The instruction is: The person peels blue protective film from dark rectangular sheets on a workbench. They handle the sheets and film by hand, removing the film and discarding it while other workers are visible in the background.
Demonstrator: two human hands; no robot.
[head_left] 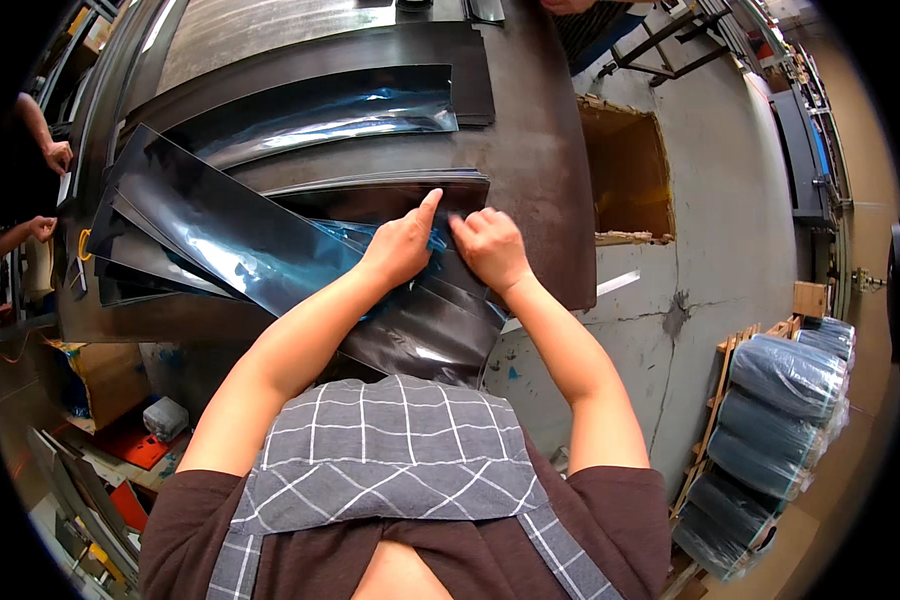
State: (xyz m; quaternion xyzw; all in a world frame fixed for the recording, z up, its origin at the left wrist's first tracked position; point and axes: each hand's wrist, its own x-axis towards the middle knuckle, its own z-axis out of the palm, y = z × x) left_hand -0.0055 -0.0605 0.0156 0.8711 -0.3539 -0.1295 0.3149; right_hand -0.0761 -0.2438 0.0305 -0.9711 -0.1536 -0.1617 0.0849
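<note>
Close fingerwork

Glossy sheets (215, 228) lie fanned left of the left hand (400, 248), its index finger extended over the dark stack (375, 200) just beyond, other fingers curled; any grip is hidden. Crinkled blue film (436, 241) shows between the hands. The right hand (491, 246) is nearly closed; whether it pinches anything, I cannot tell. Light, steady pressure should avoid creasing.

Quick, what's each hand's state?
Left hand: index finger extended, the rest curled; can't tell whether it holds anything.
Right hand: fingers curled; can't tell what, if anything, they hold.
</note>
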